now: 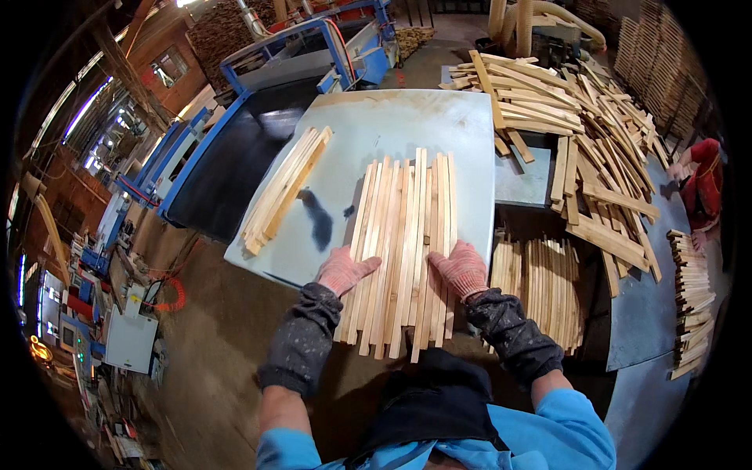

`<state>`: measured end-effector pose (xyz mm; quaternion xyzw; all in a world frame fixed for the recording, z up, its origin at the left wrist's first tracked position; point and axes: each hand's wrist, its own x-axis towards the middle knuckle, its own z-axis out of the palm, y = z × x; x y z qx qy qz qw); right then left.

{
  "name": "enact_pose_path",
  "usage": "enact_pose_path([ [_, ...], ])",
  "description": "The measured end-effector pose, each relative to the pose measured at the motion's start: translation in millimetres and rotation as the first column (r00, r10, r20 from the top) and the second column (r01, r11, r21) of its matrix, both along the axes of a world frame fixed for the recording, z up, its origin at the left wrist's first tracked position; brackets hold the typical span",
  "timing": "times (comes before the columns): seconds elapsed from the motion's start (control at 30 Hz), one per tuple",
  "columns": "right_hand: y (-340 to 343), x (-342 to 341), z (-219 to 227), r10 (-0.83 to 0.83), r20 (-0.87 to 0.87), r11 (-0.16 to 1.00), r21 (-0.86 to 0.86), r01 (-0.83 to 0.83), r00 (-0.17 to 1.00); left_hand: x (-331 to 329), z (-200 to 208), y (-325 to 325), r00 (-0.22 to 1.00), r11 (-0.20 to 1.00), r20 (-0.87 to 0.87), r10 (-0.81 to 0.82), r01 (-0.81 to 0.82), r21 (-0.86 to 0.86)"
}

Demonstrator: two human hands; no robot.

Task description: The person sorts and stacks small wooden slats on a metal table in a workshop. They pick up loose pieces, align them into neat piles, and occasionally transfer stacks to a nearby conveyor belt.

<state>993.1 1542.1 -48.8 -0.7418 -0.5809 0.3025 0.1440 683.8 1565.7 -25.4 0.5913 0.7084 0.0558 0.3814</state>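
A wide row of long, pale wooden strips (401,243) lies side by side on the light grey-blue tabletop (376,117), its near ends jutting past the table edge toward me. My left hand (347,269), in a pinkish knit glove, grips the row's left side with the thumb over the top. On the opposite side my right hand (460,269), gloved alike, clasps the strips between thumb and hidden fingers. The strip ends are uneven. Left of the row, a smaller stack of wooden strips (286,192) rests at a slant on the same tabletop.
Loose boards (533,98) are heaped at the far right. More strips (548,290) stand stacked beside my right forearm. A blue-framed machine (235,157) with a dark belt adjoins the table's left side. A person in red (699,188) is at the right edge, near another strip row (693,301).
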Motion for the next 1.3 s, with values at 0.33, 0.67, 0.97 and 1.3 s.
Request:
enact_pose_path([
  [0.33,126,-60,-15,-0.073,-0.035,0.996,0.042,0.075,0.997,-60,-8,145,0.956,0.947,-0.291,0.041,0.056,0.317],
  [0.67,166,-167,-8,-0.016,-0.168,0.994,0.104,0.034,0.986,-262,5,221,0.888,0.951,-0.356,0.290,-0.225,0.215],
  [0.97,206,-303,-10,-0.038,-0.251,0.996,0.066,0.056,0.967,-360,21,248,0.946,0.992,-0.306,0.111,-0.090,0.083],
  [1.3,267,-558,-1,-0.125,-0.123,0.990,0.044,0.131,0.984,-597,16,309,0.937,0.997,-0.346,0.050,-0.027,0.072],
])
